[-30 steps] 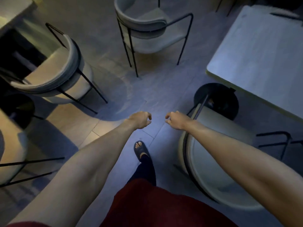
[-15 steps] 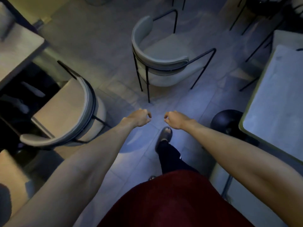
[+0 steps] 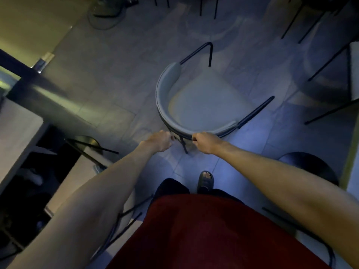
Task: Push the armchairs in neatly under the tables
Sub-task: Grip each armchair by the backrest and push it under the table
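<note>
A grey padded armchair (image 3: 200, 109) with a thin black frame stands on the tiled floor straight ahead, its curved backrest toward me and its seat facing away to the upper right. My right hand (image 3: 206, 141) is curled over the near rim of the backrest. My left hand (image 3: 159, 140) is curled at the same rim, a little to the left, by a black rear leg. A pale table (image 3: 17, 136) is at the left edge, and another table's edge (image 3: 352, 171) shows at the far right.
A second armchair (image 3: 81, 167) sits part way under the left table. A round black table base (image 3: 310, 169) stands at the right. Dark chair legs (image 3: 328, 63) fill the upper right. A round fan base (image 3: 105, 16) lies at the top. My sandalled foot (image 3: 206, 180) is behind the chair.
I have walked forward to the armchair. Both hands, held free in the air before, now rest on its backrest rim. The left armchair has slid down out of the middle.
</note>
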